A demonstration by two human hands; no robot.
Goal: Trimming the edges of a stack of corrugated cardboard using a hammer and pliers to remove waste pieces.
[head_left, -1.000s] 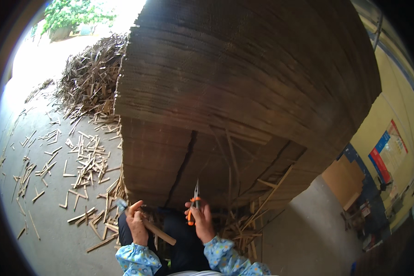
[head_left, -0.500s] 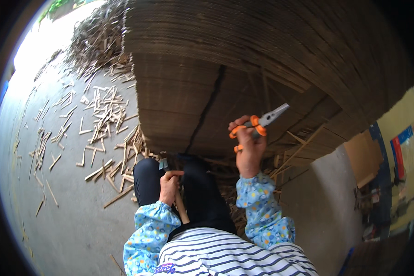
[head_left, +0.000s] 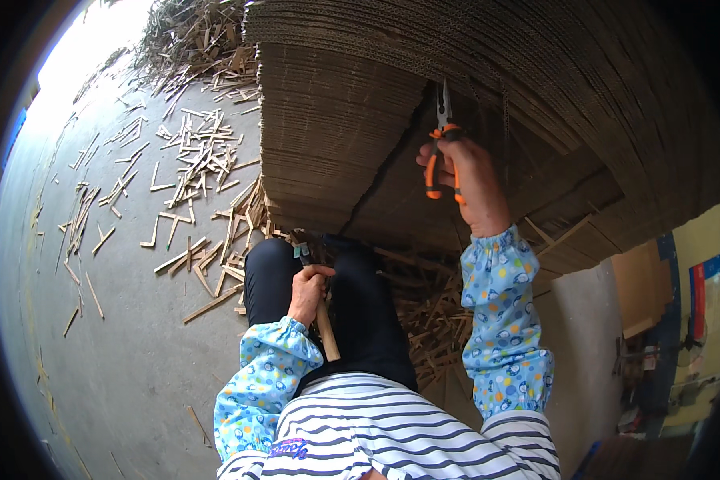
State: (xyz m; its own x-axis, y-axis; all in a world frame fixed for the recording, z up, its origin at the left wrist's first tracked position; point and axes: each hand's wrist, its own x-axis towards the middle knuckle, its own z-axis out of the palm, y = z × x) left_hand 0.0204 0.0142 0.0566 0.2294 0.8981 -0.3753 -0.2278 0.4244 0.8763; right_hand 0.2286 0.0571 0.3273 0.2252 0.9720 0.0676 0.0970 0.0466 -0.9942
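My right hand (head_left: 476,180) is closed around needle-nose pliers (head_left: 445,132) with orange and black handles. Their metal jaws point away from me, at the upper part of a big stack of corrugated cardboard (head_left: 328,120); I cannot tell whether the tips touch it. Over my lap, my left hand (head_left: 306,294) grips a hammer (head_left: 328,334) by its wooden handle. The hammer's head is small and partly dark, near my knees, and the fingers hide the middle of the handle. A dark gap runs slantwise down the front of the stack.
Loose wooden strips (head_left: 200,152) lie scattered over the grey floor (head_left: 128,344) at left, with a larger heap (head_left: 204,36) farther back. More scraps (head_left: 436,332) are under the stack, beside my legs. A brown board (head_left: 640,288) stands at right.
My right hand has moved up and a little right; the pliers have turned from pointing right to pointing away from me. My left hand still holds the hammer. The view has shifted slightly.
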